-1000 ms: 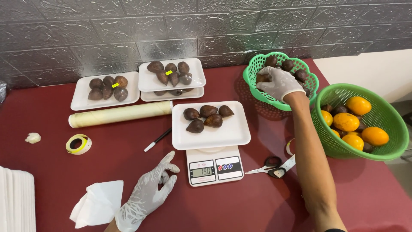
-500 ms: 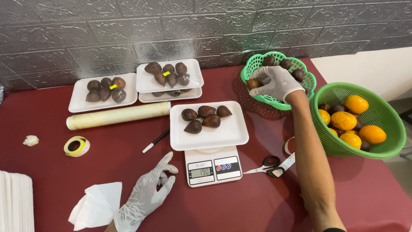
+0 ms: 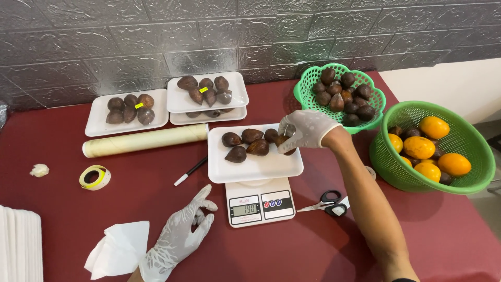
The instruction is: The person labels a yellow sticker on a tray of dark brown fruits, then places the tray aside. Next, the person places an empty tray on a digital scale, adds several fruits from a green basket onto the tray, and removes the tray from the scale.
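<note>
A white foam tray rests on a small white digital scale and carries several dark brown scaly fruits. My right hand, in a white glove, is over the tray's right end, shut on one brown fruit. My left hand, also gloved, lies open on the red table left of the scale, holding nothing. A small green basket behind the tray holds more brown fruits.
A larger green basket with oranges stands at the right. Two filled foam trays, a cling-film roll, a marker, a sticker roll, scissors, tissue and stacked trays lie around.
My right hand has come from the small green basket back to the tray on the scale, carrying a brown fruit. My left hand stays on the table.
</note>
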